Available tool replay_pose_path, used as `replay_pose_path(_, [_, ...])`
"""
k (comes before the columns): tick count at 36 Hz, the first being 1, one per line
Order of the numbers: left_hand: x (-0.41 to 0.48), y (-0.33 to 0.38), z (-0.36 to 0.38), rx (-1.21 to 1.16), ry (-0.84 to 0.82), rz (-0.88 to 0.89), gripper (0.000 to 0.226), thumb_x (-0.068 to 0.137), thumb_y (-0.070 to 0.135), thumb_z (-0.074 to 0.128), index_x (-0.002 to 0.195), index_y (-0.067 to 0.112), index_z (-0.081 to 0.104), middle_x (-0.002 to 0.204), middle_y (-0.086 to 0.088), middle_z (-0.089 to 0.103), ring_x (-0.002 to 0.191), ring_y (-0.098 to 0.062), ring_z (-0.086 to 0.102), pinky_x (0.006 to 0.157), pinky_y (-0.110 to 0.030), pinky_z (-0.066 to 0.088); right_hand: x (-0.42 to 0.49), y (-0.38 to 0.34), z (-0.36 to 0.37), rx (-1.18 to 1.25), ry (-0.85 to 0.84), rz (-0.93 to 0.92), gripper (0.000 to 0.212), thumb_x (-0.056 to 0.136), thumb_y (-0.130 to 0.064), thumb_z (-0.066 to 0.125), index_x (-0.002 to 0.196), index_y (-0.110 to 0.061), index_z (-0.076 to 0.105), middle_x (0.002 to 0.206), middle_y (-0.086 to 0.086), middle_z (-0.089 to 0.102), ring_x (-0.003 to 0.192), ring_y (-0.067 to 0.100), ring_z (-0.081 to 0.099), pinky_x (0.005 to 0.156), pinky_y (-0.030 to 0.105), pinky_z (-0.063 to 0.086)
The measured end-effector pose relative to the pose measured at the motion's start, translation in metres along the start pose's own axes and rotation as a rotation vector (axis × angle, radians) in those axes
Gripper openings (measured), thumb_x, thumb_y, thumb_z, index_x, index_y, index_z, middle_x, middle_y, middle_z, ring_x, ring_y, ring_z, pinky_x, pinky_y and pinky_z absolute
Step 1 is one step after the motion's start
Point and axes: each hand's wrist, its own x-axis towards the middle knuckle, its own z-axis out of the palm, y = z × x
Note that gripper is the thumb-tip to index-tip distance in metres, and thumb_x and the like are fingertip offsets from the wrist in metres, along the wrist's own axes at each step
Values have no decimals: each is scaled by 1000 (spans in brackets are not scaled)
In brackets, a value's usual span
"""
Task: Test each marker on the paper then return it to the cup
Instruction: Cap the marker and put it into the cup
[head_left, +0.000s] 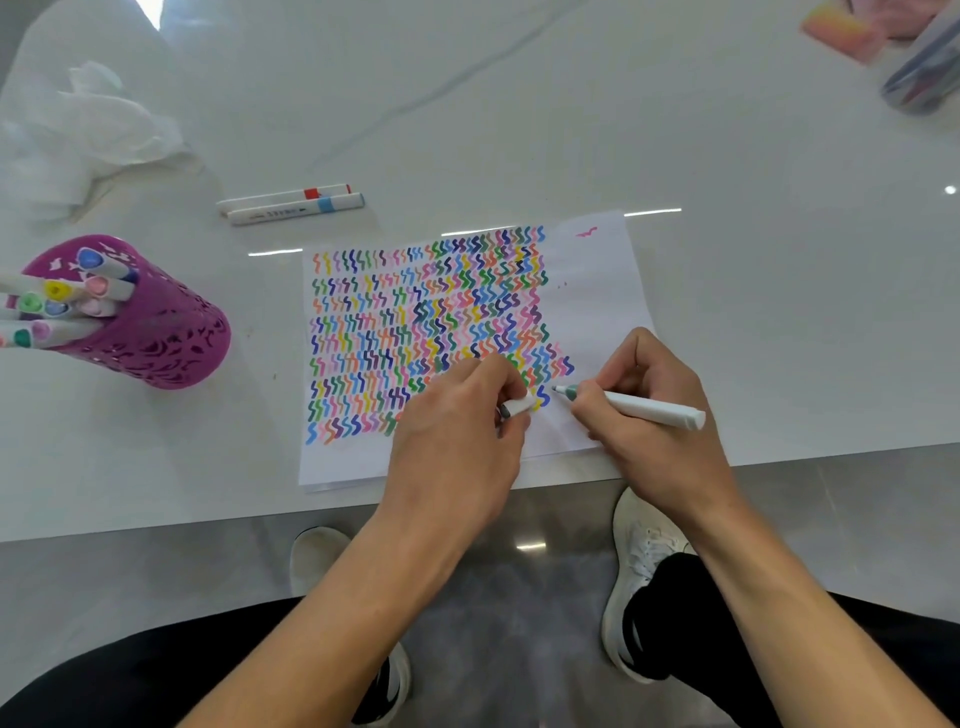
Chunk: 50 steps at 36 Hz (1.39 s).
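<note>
A white sheet of paper (597, 280) lies near the table's front edge, covered with rows of coloured squiggles. My right hand (649, 405) grips a white marker (649, 409) with a grey-green tip, the tip just above the paper at the end of the bottom rows. My left hand (457, 431) rests on the paper and pinches the marker's white cap (517, 407). At the left stands a purple perforated cup (161, 332) holding several capped markers (67, 301).
Two capped white markers (291, 202), one red-banded and one blue-banded, lie behind the paper. Crumpled white tissue (88, 135) sits at the back left. A pink block (841, 28) and a clear pouch of pens (924, 78) are at the back right. The table edge (208, 514) runs below the paper.
</note>
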Motion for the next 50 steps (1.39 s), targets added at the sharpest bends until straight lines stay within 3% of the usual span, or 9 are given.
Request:
replay_pose_path(2, [0,0,0,2,-3,4,18,84,23,78,92,27,62,84,15,60,76,-9,56,71,-26,48,0,-1,1,4,-10,3,21,81,-29,70,75,-21,51,67,12,66,64,34,64,56,44,51])
replay_pose_path(5, [0,1,-1,6,-14,6,18,85,24,78,93,27,62,85,15,60,76,-9,56,72,-27,49,0,0,1,21,-27,11,24,89,-16,72,77,-18,51,66,10,70,56,22,64,53,36,50])
replay_pose_path(10, [0,1,-2,-6,-16,7,19,85,24,79,93,26,62,84,15,59,75,-9,56,72,-31,52,0,-1,0,4,-32,21,23,90,-12,72,78,-15,52,67,9,71,54,18,65,56,38,54])
replay_pose_path(17, [0,1,-1,2,-16,12,19,86,24,78,92,25,61,86,15,60,77,-10,57,72,-31,53,1,-1,1,-35,-21,14,22,76,-31,70,73,-19,51,68,14,68,66,38,66,60,55,55])
replay_pose_path(29, [-1,1,-1,13,3,21,22,86,24,78,85,24,56,83,10,60,75,-14,56,68,-35,52,0,4,4,-59,53,-24,22,72,-26,70,68,-21,50,63,11,63,62,35,65,53,45,50])
replay_pose_path(33, [-1,0,0,4,13,24,23,85,23,78,84,24,55,81,10,59,73,-15,56,67,-36,51,1,6,4,-61,49,-27,23,70,-25,71,66,-22,48,60,10,61,58,33,60,50,36,43])
replay_pose_path(39, [0,1,0,6,8,19,23,85,24,78,84,24,55,83,10,59,74,-15,56,68,-35,50,0,6,2,-43,11,-20,25,71,-24,72,66,-19,48,60,11,60,60,35,59,49,32,41])
replay_pose_path(47, [-1,1,0,2,5,20,24,83,20,79,83,24,55,80,11,57,72,-14,55,65,-28,44,-4,2,0,47,-40,-27,16,82,-26,69,80,-20,55,71,12,68,68,33,67,63,53,56])
replay_pose_path(50, [0,1,0,0,8,20,23,83,20,78,83,24,56,80,12,58,72,-15,56,66,-34,48,-4,-2,-3,120,-36,-42,12,86,-26,70,92,-21,60,75,13,69,72,36,65,66,54,56])
